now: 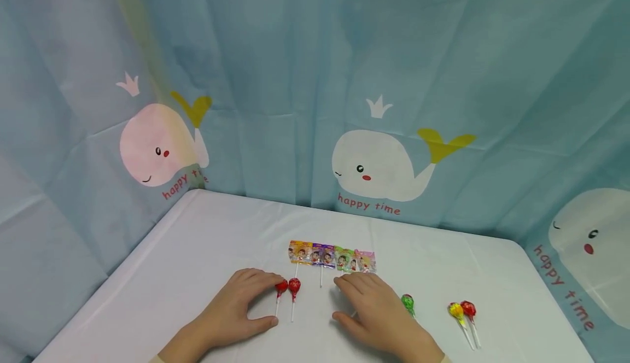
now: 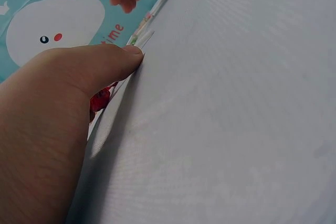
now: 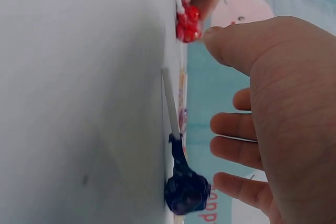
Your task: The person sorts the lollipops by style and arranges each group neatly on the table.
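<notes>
Two red lollipops lie side by side on the white table, sticks toward me. My left hand [image 1: 236, 311] is at the left red lollipop [image 1: 281, 286], its fingertips touching the candy and its thumb close to the stick's end. The other red lollipop [image 1: 294, 285] lies just right of it. With its fingers apart and holding nothing, my right hand [image 1: 376, 314] hovers over a dark blue lollipop [image 3: 187, 192]. In the head view that hand hides most of the blue one.
Behind the hands runs a row of flat-wrapped lollipops: orange [image 1: 300, 251], purple [image 1: 322, 255], green [image 1: 345, 258] and pink [image 1: 366, 261]. Right of my right hand lie a round green lollipop [image 1: 407, 302], a yellow one [image 1: 456, 311] and a red one [image 1: 468, 309]. A whale-print curtain [image 1: 275, 150] borders the table.
</notes>
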